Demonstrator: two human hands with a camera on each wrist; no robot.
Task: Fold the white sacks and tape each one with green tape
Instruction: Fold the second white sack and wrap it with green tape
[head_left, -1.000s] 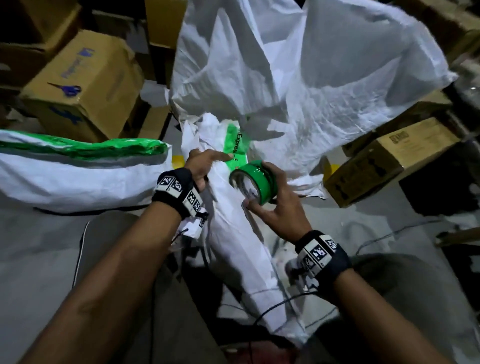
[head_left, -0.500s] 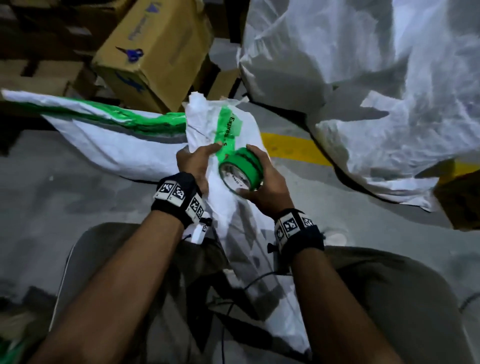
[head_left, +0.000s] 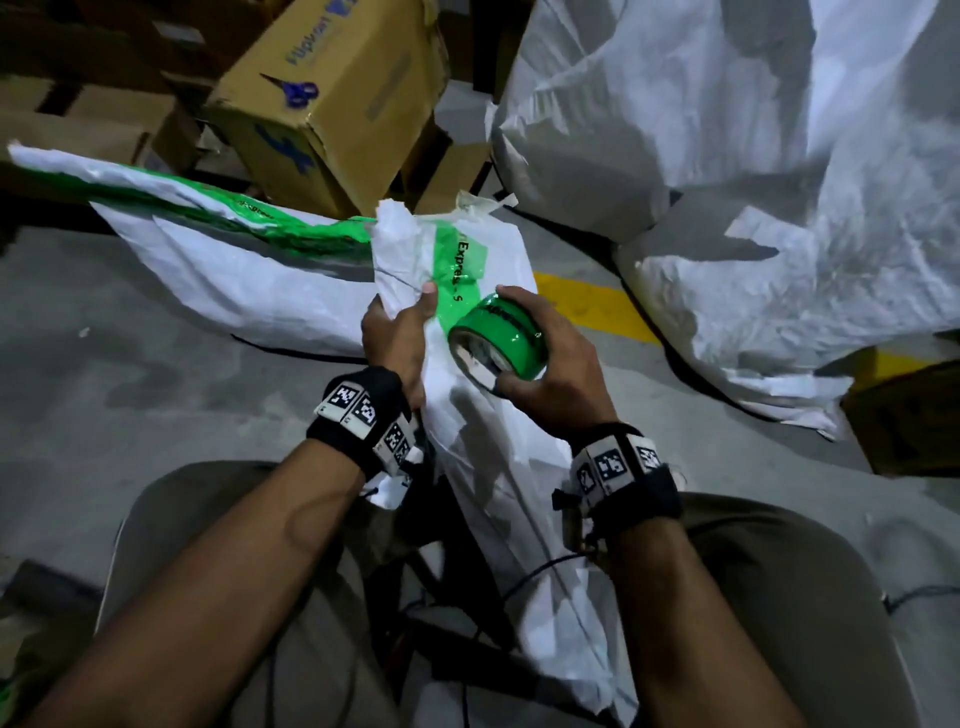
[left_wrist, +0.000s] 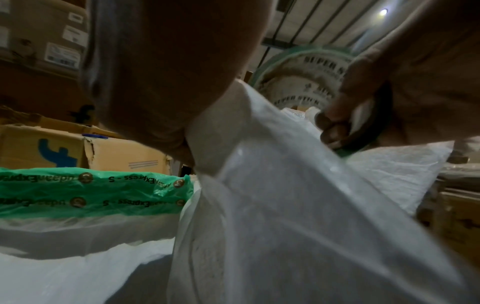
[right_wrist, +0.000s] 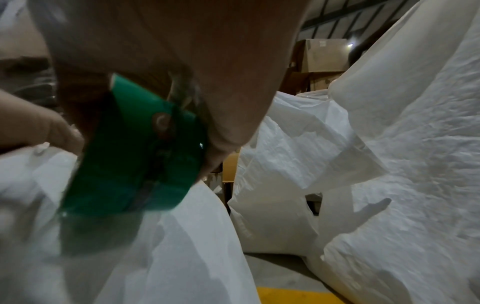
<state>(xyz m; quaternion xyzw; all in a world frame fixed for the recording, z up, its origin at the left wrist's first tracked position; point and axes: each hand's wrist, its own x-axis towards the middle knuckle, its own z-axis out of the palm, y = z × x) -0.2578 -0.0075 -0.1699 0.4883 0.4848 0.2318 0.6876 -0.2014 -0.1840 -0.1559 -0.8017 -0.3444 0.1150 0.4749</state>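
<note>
Since a second ago, both hands are drawing the folded sack (head_left: 483, 431) lower and closer over the lap, while the view is tipping down toward the grey floor (head_left: 130, 364).

A green strip (head_left: 457, 280) is running up that sack from the tape roll (head_left: 498, 340), which is sitting at the bundle's one o'clock edge. The right hand (head_left: 556, 379) is clamping the roll, thumb under and fingers over. At nine o'clock, the left hand (head_left: 395, 343) is gripping the sack's edge, its thumb pressing beside the strip.

Taping is the step in hand; next, I judge, the roll is needing to travel around the bundle under tension, then tear.

An already taped sack (head_left: 234, 270) is lying at ten o'clock, a cardboard box (head_left: 332, 98) at twelve, and loose white sacks (head_left: 753, 156) at two o'clock.
</note>
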